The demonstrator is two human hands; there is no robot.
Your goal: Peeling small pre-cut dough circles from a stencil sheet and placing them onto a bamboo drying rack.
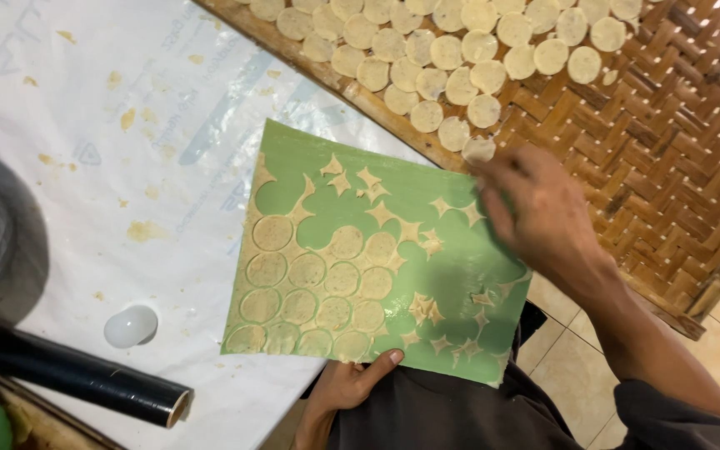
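A green sheet (427, 250) bearing thin cut dough rounds (318, 287) and star-shaped scraps is pinched at its near edge by the left hand (347, 385). The blurred right hand (535, 217), fingers grasping a round (478, 150), hovers over the woven tray (668, 142).
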